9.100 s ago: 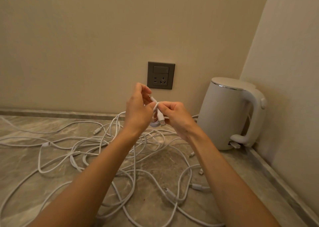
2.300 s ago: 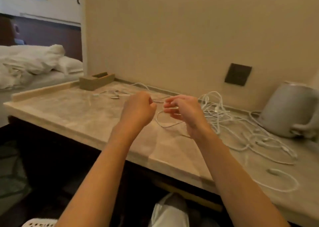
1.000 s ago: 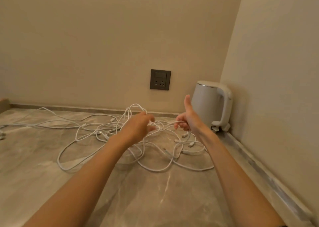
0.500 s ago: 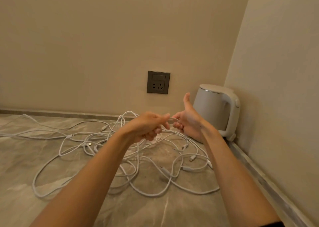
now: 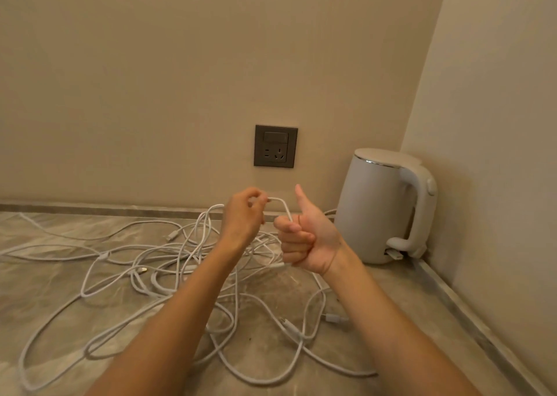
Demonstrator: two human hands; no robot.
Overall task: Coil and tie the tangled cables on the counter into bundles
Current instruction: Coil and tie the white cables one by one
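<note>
Currently cable [image 5: 278, 200] is pinched by left hand [image 5: 241, 218], arched rightward then down into fist-gripping right hand [image 5: 304, 239].

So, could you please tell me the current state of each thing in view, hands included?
Left hand: pinches a thin white cable.
Right hand: fist around that cable, thumb up.
Thin white cable: raised, bridging both hands.
Tangle of white cables: loose on the grey marble counter, uncoiled.
White electric kettle: upright, lid shut.
Dark grey wall socket: nothing plugged in.
</note>
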